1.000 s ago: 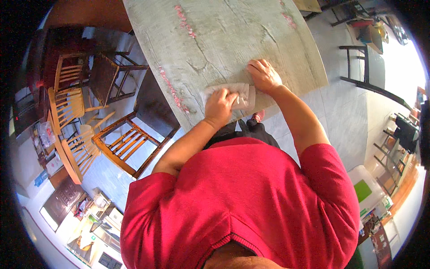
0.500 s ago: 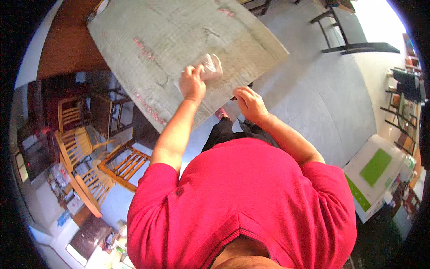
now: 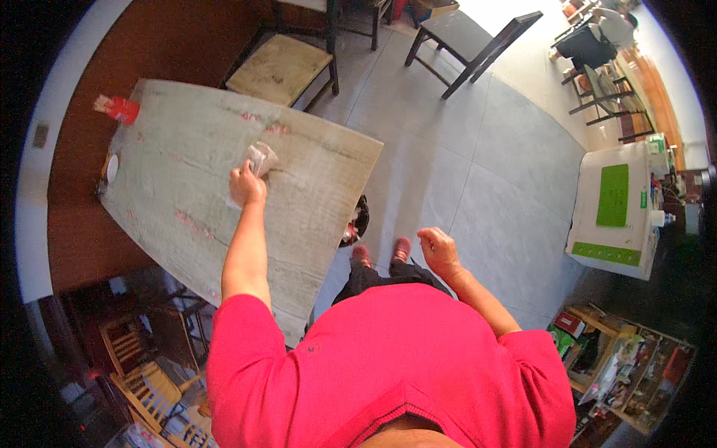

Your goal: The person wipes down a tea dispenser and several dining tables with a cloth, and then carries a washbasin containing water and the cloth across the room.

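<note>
My left hand [image 3: 247, 186] is closed around a pale, crumpled rag [image 3: 263, 158], pressing it onto the grey wood-grain tabletop [image 3: 299, 179]. Part of the rag also shows at the wrist side of the hand. Off the table's right edge, my right hand [image 3: 439, 251] hangs in the air over the floor with its fingers curled in, and I see nothing in it. Rows of small red marks [image 3: 194, 224] run across the tabletop.
A red container [image 3: 119, 110] and a white bowl [image 3: 112, 169] sit at the table's far left end. A dark bin [image 3: 358, 222] stands by its right edge. Chairs [image 3: 282, 71] stand beyond the table. A white box with green panels [image 3: 614, 205] is at right.
The view has turned, with the table now further left. My left hand has carried the rag farther out over the tabletop. My right hand has come away from the table edge.
</note>
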Demonstrator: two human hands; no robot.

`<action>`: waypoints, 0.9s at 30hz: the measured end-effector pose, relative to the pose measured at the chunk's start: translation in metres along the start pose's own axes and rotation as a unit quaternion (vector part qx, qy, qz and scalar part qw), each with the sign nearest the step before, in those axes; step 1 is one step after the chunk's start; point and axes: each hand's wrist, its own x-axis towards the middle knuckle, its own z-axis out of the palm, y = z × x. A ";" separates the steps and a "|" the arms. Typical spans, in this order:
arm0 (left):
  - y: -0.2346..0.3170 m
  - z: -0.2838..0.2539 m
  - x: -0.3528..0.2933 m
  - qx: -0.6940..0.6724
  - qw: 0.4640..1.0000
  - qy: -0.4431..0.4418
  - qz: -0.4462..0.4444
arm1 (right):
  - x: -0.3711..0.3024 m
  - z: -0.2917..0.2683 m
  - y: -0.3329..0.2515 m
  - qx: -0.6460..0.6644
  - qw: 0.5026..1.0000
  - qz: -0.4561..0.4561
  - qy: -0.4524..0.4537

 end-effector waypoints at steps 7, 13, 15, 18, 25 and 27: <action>0.021 -0.029 -0.103 -0.043 0.975 -0.051 0.210 | 0.021 -0.010 -0.001 -0.027 0.998 -0.051 0.011; 0.070 -0.038 -0.180 -0.086 0.972 -0.059 0.209 | 0.040 -0.033 0.032 -0.026 0.997 -0.076 -0.005; 0.081 -0.044 -0.191 -0.086 0.975 -0.043 0.201 | 0.045 -0.047 0.048 -0.032 0.996 -0.085 -0.007; 0.087 -0.041 -0.210 -0.072 0.980 -0.047 0.180 | 0.051 -0.075 0.069 -0.037 0.995 -0.089 -0.012; 0.092 -0.025 -0.227 -0.040 0.991 -0.056 0.113 | 0.052 -0.123 0.131 -0.059 0.998 -0.030 -0.024; 0.099 -0.029 -0.230 -0.029 0.992 -0.072 0.095 | 0.049 -0.126 0.147 -0.065 0.997 -0.027 -0.011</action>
